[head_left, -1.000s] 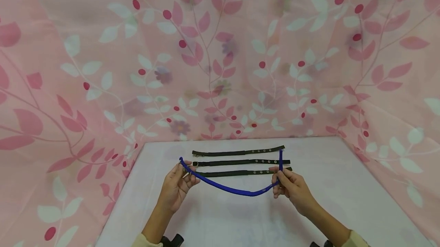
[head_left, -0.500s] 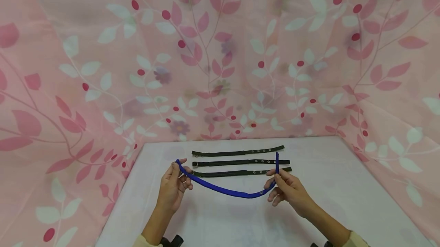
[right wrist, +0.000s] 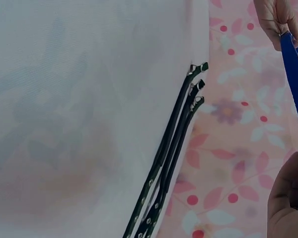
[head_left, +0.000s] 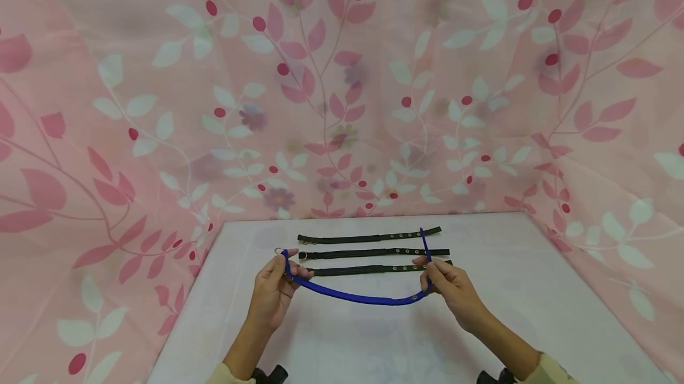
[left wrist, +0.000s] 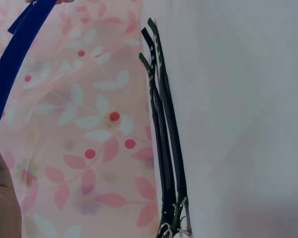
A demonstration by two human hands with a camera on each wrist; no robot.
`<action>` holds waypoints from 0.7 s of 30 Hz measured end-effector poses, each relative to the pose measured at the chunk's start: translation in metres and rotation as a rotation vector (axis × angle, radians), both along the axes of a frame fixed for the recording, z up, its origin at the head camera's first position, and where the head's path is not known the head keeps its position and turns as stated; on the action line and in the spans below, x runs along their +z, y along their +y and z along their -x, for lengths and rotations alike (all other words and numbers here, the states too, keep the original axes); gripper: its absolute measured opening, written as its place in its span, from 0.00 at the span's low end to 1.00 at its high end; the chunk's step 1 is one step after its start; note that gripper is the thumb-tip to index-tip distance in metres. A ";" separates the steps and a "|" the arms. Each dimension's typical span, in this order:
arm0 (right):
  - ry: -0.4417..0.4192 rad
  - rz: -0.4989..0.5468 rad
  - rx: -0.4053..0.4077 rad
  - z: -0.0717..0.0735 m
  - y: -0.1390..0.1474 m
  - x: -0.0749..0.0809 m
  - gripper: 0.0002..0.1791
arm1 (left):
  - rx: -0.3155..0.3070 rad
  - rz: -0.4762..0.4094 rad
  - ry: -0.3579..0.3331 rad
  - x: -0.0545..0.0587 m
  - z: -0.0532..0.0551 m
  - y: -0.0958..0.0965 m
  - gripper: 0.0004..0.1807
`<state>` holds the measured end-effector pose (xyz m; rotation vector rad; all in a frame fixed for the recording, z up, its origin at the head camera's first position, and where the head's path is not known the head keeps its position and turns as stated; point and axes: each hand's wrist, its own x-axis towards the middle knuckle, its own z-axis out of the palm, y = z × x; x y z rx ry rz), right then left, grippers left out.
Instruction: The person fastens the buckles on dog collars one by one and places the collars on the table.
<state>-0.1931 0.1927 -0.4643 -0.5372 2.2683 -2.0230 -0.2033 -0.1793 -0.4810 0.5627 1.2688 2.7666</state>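
Note:
A blue pet collar [head_left: 363, 300] hangs in a shallow curve above the table, with eyelets near its right end and a metal ring at its left end. My left hand [head_left: 271, 296] pinches the ringed end between thumb and fingers. The other end is pinched by my right hand [head_left: 455, 294], and its tip sticks up past the fingers, leaning left. In the right wrist view, the blue collar [right wrist: 294, 82] runs down from the left hand [right wrist: 277, 20]. Only part of the blue collar [left wrist: 12, 74] shows in the left wrist view.
Three dark collars lie side by side across the white table [head_left: 374, 342]: a far one [head_left: 347, 239], a middle one [head_left: 352, 253] and a near one [head_left: 347, 271]. Behind hangs a pink floral cloth [head_left: 342, 105].
The collar's right tip has tilted left from nearly upright. Its left end has turned, so the ring now shows. Both hands have shifted only slightly, and the dark collars lie as before.

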 end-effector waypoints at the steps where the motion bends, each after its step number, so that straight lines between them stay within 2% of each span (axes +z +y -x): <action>1: 0.003 0.022 0.010 0.000 -0.001 0.001 0.21 | -0.026 -0.005 0.009 0.000 0.000 0.001 0.20; 4: -0.002 0.117 0.070 0.002 -0.003 0.003 0.22 | -0.067 0.012 0.016 0.001 0.001 0.006 0.19; 8: -0.038 0.205 0.125 0.002 -0.006 0.004 0.15 | -0.103 0.044 0.012 0.003 0.002 0.013 0.19; 11: -0.051 0.208 0.123 0.002 -0.009 0.004 0.13 | -0.101 0.073 0.025 0.007 0.003 0.018 0.19; 17: -0.078 0.185 0.106 0.007 -0.015 0.005 0.15 | -0.037 0.114 0.053 0.017 0.007 0.028 0.16; 21: -0.137 0.176 0.149 0.010 -0.018 0.005 0.15 | -0.042 0.103 0.056 0.019 0.007 0.030 0.16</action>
